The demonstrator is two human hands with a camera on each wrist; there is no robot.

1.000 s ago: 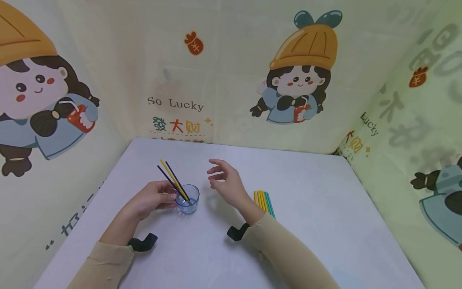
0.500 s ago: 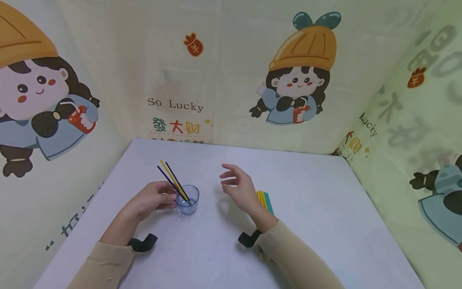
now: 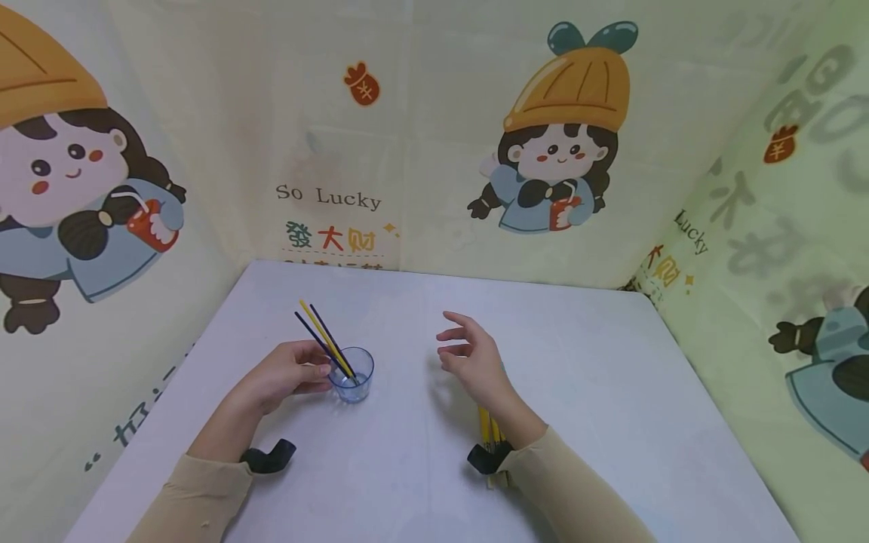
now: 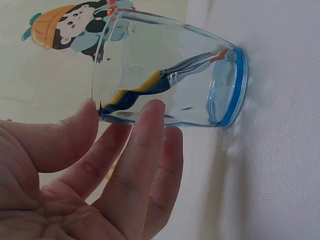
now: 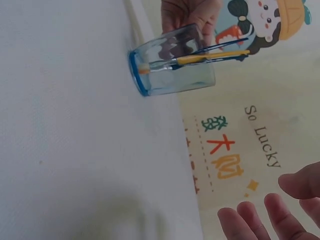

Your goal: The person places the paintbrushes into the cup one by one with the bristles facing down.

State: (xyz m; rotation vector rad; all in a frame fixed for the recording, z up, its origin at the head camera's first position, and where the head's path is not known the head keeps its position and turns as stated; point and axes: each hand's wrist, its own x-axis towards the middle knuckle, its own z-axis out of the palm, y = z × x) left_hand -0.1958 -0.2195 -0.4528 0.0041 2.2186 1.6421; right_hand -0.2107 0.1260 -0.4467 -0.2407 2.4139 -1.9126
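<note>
A clear glass point(image 3: 351, 377) with a blue base stands upright on the white table point(image 3: 400, 483). Three paintbrushes point(image 3: 324, 339), two dark-handled and one yellow-handled, lean in it bristles down, handles above the rim. At the glass's left side my left hand point(image 3: 288, 373) touches it with lightly bent fingertips; the thumb tip point(image 4: 90, 110) lies near the rim. My right hand point(image 3: 478, 366) hovers with relaxed fingers, holding nothing. Beneath its wrist several yellow-handled paintbrushes point(image 3: 485, 427) lie on the table, partly hidden by the hand and forearm.
A black wrist piece shows on the left wrist point(image 3: 269, 456) and another on the right wrist point(image 3: 489, 458). Cloth walls point(image 3: 434, 136) with printed cartoon figures and lettering enclose the table at the back and both sides.
My right hand has moved rightward and slightly nearer, away from the glass, and now covers the green-handled brushes seen earlier. The left hand and the glass have stayed put.
</note>
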